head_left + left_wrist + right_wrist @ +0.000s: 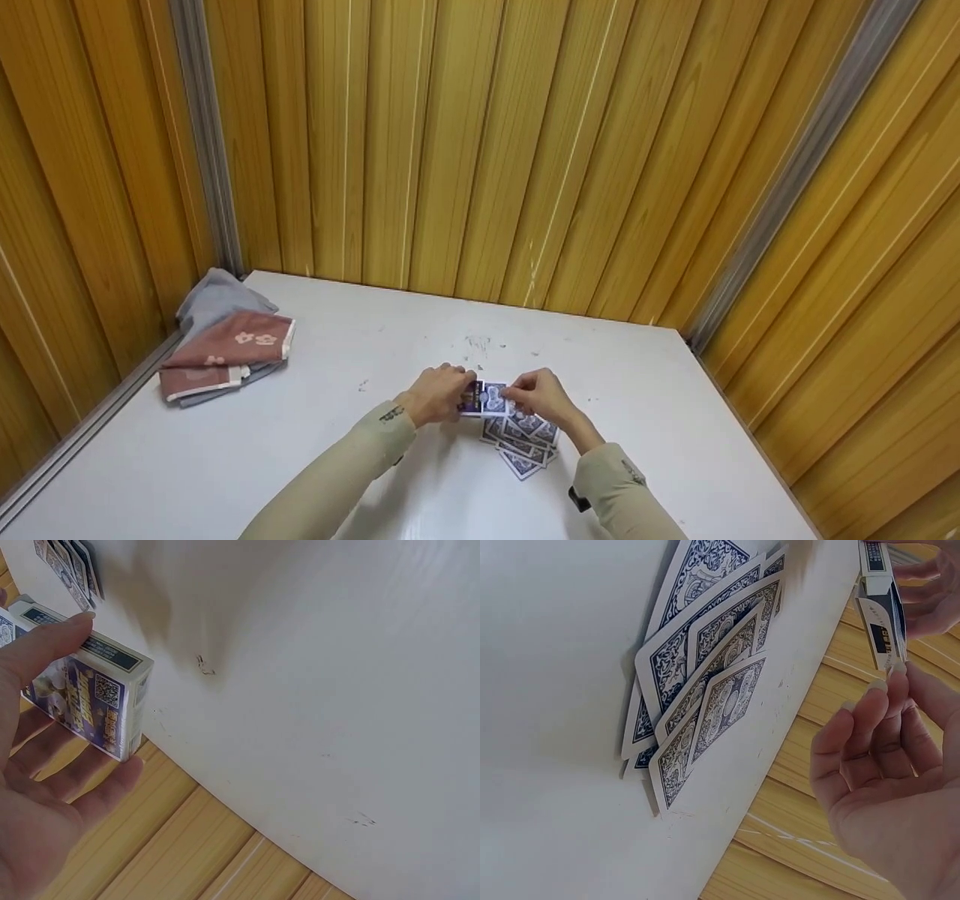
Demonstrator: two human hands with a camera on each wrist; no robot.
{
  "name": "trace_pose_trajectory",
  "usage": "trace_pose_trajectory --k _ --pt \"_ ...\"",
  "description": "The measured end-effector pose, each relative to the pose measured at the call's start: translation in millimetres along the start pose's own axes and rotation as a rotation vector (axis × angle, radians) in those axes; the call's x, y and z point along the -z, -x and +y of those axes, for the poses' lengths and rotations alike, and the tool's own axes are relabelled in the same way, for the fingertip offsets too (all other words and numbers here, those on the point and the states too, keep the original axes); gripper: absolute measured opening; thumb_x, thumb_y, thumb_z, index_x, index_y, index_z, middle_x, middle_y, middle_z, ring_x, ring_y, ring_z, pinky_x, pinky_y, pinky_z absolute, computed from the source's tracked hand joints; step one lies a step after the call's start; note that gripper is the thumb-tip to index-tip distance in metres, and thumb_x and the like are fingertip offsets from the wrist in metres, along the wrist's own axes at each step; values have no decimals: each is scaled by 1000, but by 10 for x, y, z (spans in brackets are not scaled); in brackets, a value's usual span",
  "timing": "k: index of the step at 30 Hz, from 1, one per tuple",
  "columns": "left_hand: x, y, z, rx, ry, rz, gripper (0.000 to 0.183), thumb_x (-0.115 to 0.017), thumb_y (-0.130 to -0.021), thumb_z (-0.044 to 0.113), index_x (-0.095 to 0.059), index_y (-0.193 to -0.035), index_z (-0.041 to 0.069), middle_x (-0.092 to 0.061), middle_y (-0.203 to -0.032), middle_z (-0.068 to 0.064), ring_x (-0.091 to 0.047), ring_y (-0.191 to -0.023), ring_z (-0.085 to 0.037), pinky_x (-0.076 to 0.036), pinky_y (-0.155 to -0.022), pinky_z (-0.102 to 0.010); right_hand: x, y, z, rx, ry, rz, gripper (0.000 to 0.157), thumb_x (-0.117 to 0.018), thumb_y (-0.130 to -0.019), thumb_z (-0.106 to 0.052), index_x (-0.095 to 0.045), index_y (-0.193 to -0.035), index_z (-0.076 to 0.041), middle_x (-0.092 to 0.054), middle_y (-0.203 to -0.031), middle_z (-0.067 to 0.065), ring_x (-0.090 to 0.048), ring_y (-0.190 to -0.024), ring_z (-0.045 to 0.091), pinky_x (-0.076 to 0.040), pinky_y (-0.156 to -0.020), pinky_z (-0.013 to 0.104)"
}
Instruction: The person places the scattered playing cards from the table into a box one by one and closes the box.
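My left hand (pixel 439 394) grips a small purple-and-white card box (pixel 82 701), its thumb on the narrow side and fingers underneath. Gold lettering and a QR code show on the box's broad face. From the end toward my right hand, a blue-patterned playing card (pixel 496 398) sticks out. Thumb and fingertips of my right hand (pixel 546 394) pinch its outer edge. A pale flap (pixel 875 630) stands at that end of the box in the right wrist view. Just below both hands, several blue-backed playing cards (pixel 724 701) lie in a loose, overlapping pile.
On the far left of the white table (pixel 315 360), a folded grey and reddish-brown cloth (pixel 232 345) with pale flowers lies near the edge. Wood-patterned walls (pixel 450 150) stand at the back and both sides. Dark scuffs mark the tabletop beyond the hands.
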State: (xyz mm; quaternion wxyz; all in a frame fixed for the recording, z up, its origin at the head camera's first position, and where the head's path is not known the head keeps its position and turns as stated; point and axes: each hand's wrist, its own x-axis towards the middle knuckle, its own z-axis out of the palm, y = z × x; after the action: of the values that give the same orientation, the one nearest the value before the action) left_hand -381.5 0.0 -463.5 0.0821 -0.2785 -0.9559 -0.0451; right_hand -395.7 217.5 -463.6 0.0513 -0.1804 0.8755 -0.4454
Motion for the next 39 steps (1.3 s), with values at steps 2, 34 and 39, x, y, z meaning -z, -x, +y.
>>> trace_pose_trajectory --k 2,34,39 --pt "-1 2 4 -2 -2 -1 57 -81 -61 19 -56 -113 17 -62 -102 -2 -56 -89 -18 -50 -79 -34 -16 -2 -4 1 -1 0 21 -65 -80 -26 -68 -78 -6 -61 -67 14 -48 -49 9 -45 -47 23" --pt "-31 -11 44 -7 13 6 58 -81 -59 17 -57 -111 16 -63 -101 -2 -57 -87 -18 -50 -78 -34 -146 -12 -20 -42 64 10 29 -65 -80 -33 -65 -76 -4 -54 -60 -1 -47 -49 9 -41 -45 20" --pt "-26 11 34 -16 15 24 58 -82 -57 17 -58 -109 16 -63 -99 -2 -57 -86 -19 -50 -77 -34 -182 -10 7 -37 90 7 39 -63 -80 -37 -65 -77 1 -52 -56 -1 -44 -46 8 -36 -42 19"
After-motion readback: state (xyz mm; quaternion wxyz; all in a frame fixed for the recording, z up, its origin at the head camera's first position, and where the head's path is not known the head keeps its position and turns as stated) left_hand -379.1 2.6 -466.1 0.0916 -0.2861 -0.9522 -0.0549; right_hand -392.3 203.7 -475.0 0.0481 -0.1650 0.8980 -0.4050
